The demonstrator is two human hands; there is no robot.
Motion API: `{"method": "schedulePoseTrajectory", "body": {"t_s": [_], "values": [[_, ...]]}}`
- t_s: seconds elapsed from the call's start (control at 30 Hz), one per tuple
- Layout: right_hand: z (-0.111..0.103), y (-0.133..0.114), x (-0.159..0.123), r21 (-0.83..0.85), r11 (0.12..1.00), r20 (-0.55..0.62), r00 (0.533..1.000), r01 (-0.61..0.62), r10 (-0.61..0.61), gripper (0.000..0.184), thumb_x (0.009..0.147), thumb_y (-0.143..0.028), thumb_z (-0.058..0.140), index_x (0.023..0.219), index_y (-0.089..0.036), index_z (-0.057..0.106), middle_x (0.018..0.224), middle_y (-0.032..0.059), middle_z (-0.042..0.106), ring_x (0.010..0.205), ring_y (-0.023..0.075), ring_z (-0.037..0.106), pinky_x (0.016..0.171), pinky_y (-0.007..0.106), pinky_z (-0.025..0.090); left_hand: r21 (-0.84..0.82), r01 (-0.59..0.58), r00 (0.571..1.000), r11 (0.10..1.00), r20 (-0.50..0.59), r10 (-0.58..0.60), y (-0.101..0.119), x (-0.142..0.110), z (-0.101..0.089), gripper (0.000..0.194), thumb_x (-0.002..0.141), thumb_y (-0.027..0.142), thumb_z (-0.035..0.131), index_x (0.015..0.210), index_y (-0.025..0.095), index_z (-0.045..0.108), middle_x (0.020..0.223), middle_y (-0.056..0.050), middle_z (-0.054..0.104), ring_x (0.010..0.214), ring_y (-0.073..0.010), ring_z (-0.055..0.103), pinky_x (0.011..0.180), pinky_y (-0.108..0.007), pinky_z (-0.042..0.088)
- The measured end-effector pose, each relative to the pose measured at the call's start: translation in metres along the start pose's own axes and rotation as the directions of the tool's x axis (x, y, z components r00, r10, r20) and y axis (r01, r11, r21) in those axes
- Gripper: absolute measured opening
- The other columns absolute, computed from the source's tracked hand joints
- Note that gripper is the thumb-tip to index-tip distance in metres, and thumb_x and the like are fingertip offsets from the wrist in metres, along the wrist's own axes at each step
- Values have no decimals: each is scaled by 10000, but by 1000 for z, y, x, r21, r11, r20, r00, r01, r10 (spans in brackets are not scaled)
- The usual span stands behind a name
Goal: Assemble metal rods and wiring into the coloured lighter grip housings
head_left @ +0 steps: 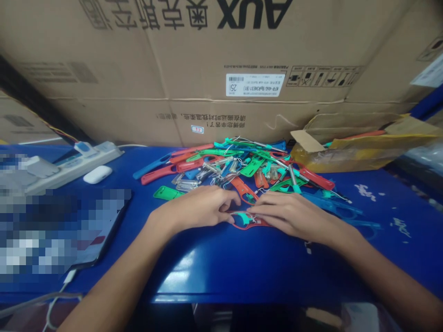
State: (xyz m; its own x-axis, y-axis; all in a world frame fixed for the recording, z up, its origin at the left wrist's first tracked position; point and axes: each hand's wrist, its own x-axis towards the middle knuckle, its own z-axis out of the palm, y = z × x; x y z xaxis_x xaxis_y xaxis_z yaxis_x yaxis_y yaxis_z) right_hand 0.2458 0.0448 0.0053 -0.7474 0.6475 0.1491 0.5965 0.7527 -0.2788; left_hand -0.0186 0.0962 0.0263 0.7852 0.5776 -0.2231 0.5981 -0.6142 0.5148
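A red plastic lighter handle half [260, 222] lies on the blue table, its looped end turned left. Inside it show a turquoise trigger piece [244, 217] and thin white wires. My left hand [207, 205] is curled, thumb and fingers pinching the loop's left edge. From the other side, my right hand [282, 210] grips the handle, its fingers bunched over the inner parts and covering its right end. Another red handle half [243, 188] rests just beyond my fingertips.
Behind my hands is a pile of red, green and blue handle shells with metal tubes [294, 175]. A cardboard box [321, 159] stands back right. At left are a power strip [74, 163], a white earbud case [98, 174] and a pixelated device [62, 230]. A large carton [138, 69] walls the back.
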Motion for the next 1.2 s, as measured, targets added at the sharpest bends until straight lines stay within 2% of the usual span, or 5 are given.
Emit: {"method": "schedulePoseTrajectory", "body": {"t_s": [0.27,0.53,0.7,0.87,1.2], "values": [[5,0,0,-18,999,-24,999,27,-27,317,1067,-336,469,1266,-311,716,1158,61,676,972,186,656,791,310,517,-11,-43,999,999,9,43,1,0,2,160,929,339,644,1036,232,698,789,10,645,630,-130,482,582,-291,300],[6,-3,5,3,1000,-15,1000,23,-23,312,1070,-340,467,1156,-250,753,1097,56,696,917,178,649,762,312,499,-13,-60,998,998,-22,60,-1,0,3,136,914,337,655,966,221,704,807,-2,662,658,-137,512,592,-290,317],[7,-5,5,27,1000,-32,999,14,-13,316,1064,-376,479,1168,-260,754,1140,55,700,978,188,666,810,315,510,-14,-102,994,995,-41,102,-6,2,5,139,918,350,672,975,236,728,849,-2,699,703,-144,562,632,-285,351],[9,-2,2,40,999,-32,999,-12,13,295,1051,-398,507,1220,-322,738,1197,39,680,1049,192,649,860,314,513,-6,-76,996,997,-39,75,-5,3,5,150,916,359,687,989,238,734,855,-1,713,694,-145,572,618,-278,350],[7,-2,4,-74,997,-15,1000,22,-23,348,1056,-425,470,1341,-387,667,996,44,642,891,187,586,716,290,446,12,-117,991,993,-68,118,-5,3,5,165,914,366,700,998,244,772,872,-14,733,729,-158,613,648,-289,388]]}}
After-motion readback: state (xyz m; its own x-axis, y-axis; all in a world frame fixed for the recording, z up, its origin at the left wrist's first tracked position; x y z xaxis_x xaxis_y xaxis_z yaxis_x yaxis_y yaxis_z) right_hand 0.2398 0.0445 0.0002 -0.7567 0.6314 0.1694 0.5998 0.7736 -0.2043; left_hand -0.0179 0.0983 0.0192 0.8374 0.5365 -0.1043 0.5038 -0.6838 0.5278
